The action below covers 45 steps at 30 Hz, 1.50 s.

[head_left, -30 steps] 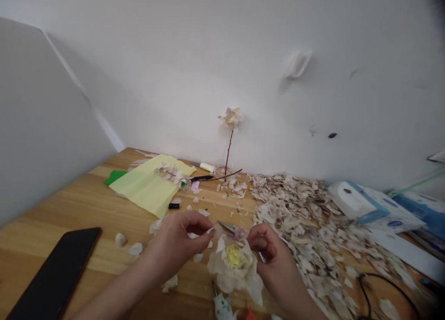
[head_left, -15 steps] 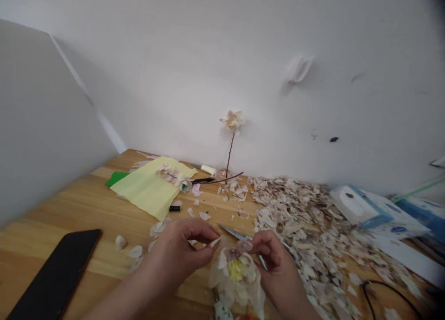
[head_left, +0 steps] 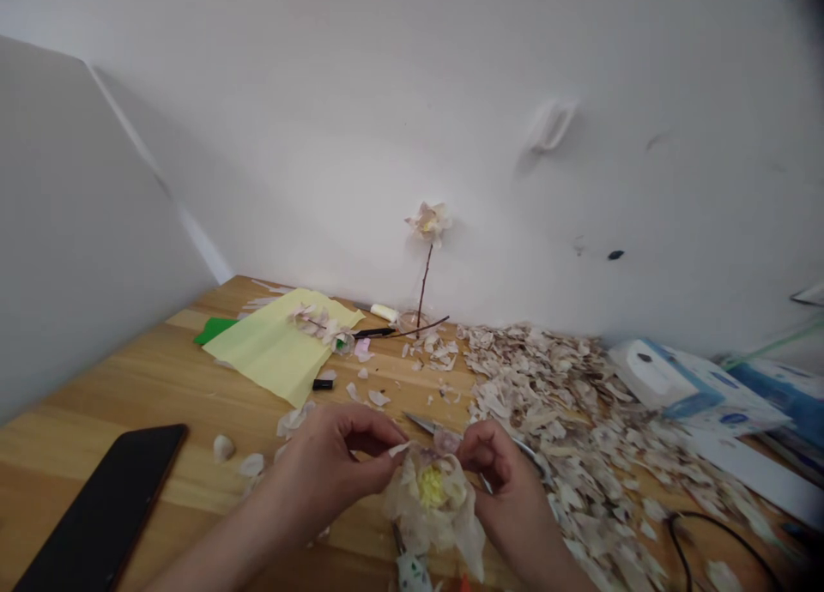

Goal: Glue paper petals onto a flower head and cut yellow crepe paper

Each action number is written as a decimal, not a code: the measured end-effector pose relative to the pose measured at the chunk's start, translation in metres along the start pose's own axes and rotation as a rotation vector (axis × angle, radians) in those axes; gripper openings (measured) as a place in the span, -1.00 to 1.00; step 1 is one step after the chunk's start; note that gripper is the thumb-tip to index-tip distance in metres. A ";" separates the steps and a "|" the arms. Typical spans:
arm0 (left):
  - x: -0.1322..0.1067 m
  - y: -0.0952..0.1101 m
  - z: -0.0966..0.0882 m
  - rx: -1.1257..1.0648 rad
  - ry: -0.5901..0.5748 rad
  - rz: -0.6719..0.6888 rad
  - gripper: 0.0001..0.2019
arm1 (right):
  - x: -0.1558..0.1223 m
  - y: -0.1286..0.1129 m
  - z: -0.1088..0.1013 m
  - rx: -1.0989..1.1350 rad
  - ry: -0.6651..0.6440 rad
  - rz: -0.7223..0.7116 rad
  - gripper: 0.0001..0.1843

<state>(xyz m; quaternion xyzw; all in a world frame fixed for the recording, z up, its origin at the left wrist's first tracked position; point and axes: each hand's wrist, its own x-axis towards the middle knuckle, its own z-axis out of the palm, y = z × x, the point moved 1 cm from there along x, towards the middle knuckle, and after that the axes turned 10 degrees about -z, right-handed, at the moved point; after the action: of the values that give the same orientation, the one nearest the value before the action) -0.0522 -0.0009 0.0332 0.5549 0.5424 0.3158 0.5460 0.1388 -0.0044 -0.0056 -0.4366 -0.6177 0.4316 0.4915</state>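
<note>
1. A pale, papery flower with a yellow centre (head_left: 433, 489) sits low in the view, between two bare hands above a light wooden table (head_left: 135, 369).
2. The left hand (head_left: 351, 455), between 9 and 10 o'clock from the bloom, has thumb and forefinger pinched on a small, whitish petal (head_left: 399, 449) at the flower's upper-left edge.
3. The right hand (head_left: 508, 480), at 3 o'clock, curls its fingers beside the flower's right edge; whether they are closed on anything cannot be told.
4. Silver metal scissors (head_left: 420, 421) lie at 12 o'clock, just beyond the flower and partly hidden by the right hand.
5. A heap of dry, beige petals (head_left: 534, 377) spreads between 1 and 2 o'clock; a crinkled, pale yellow sheet (head_left: 263, 347) lies between 10 and 11.
6. Farther off at 12 o'clock, a cream flower on a thin brown stem (head_left: 428, 223) stands upright near the white wall (head_left: 335, 163).
</note>
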 end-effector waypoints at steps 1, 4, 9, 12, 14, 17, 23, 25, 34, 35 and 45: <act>0.000 0.001 0.000 -0.012 -0.001 -0.008 -0.86 | 0.001 0.000 0.001 0.024 -0.001 0.008 -0.71; -0.001 0.003 0.001 -0.070 0.000 -0.060 -0.83 | 0.002 -0.001 0.002 0.095 -0.010 0.042 -0.68; -0.002 0.006 0.002 -0.132 0.000 -0.141 -0.79 | 0.003 0.000 0.003 0.197 -0.023 0.124 -0.63; -0.001 0.006 0.001 -0.143 0.008 -0.144 -0.78 | 0.004 0.001 0.004 0.250 -0.001 0.141 -0.59; -0.001 0.007 0.001 -0.158 0.010 -0.158 -0.79 | 0.006 0.001 0.005 0.281 0.014 0.144 -0.56; 0.000 0.009 0.001 -0.179 0.007 -0.178 -0.81 | 0.007 0.002 0.006 0.308 0.022 0.157 -0.54; 0.000 0.006 0.002 -0.169 -0.004 -0.169 -0.80 | 0.009 0.000 0.005 0.355 0.018 0.175 -0.55; 0.000 0.006 0.001 -0.153 -0.032 -0.174 -0.81 | 0.009 0.000 0.005 0.361 0.024 0.170 -0.56; -0.003 0.014 -0.007 -0.264 -0.133 -0.206 -0.85 | 0.012 -0.001 0.003 0.502 -0.006 0.176 -0.55; -0.003 0.013 -0.008 -0.317 -0.122 -0.210 -0.84 | 0.012 -0.001 0.003 0.504 -0.004 0.176 -0.54; 0.003 0.005 0.000 -0.532 -0.180 -0.262 -0.64 | 0.012 0.004 0.004 0.410 0.004 0.201 -0.46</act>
<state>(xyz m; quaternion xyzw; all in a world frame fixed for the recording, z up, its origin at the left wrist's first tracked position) -0.0501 0.0028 0.0373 0.3438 0.4571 0.3231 0.7540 0.1337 0.0077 -0.0072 -0.3875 -0.4695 0.5941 0.5258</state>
